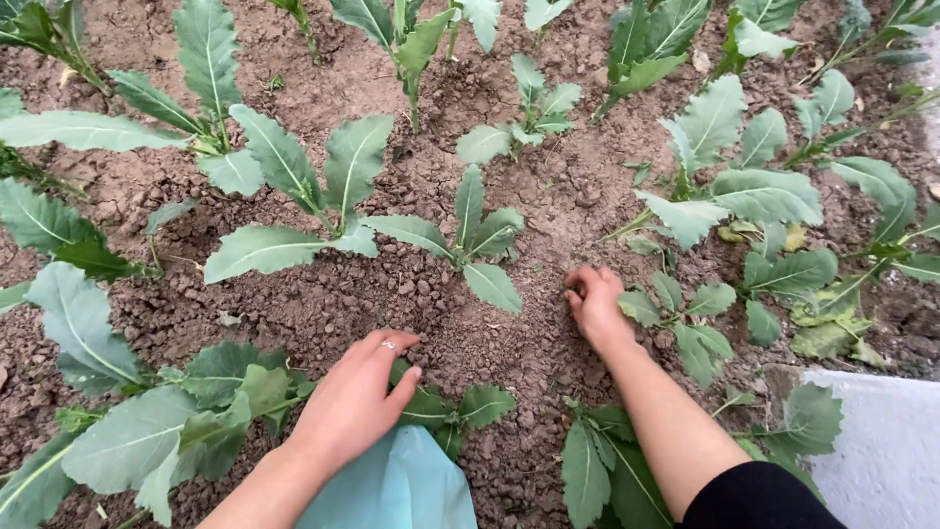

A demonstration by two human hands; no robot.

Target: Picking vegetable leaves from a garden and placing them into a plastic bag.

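Far left: big grey-green leaves [78, 323], wide and flat, with pale ribs down the middle.

Next: left hand [357, 397], palm down, fingers held close together and a bit bent, thumb out to the side. Ring on one finger. Fingertips resting on the soil [323, 304], holding nothing. Under the wrist, a small low plant [460, 407] with dark, soft leaves, partly hidden. Below the arm, a pale blue bag or cloth [401, 485], smooth and thin.

Just ahead of that hand, up and a little to the right: a small young plant [475, 245]. Short stem in the middle, long oval leaves spread out like a star, one leaf pointing down toward the hands. Standing between the two hands, a bit nearer the left one.

Soil all around: brown, dry, crumbly, full of little lumps.

Next: right hand [592, 304], curled, fingers tucked in and pressed into the dirt. Cannot tell if anything is pinched inside. Reaching further up the bed than the left. Black sleeve [754, 495] at the elbow.

Touching the right side of that hand: another little plant [676, 318] with small rounded leaves.

Far right: taller leafy plants [744, 186], some yellow, wilted leaves [822, 323] low down, and a pale grey flat slab [881, 451] in the corner.
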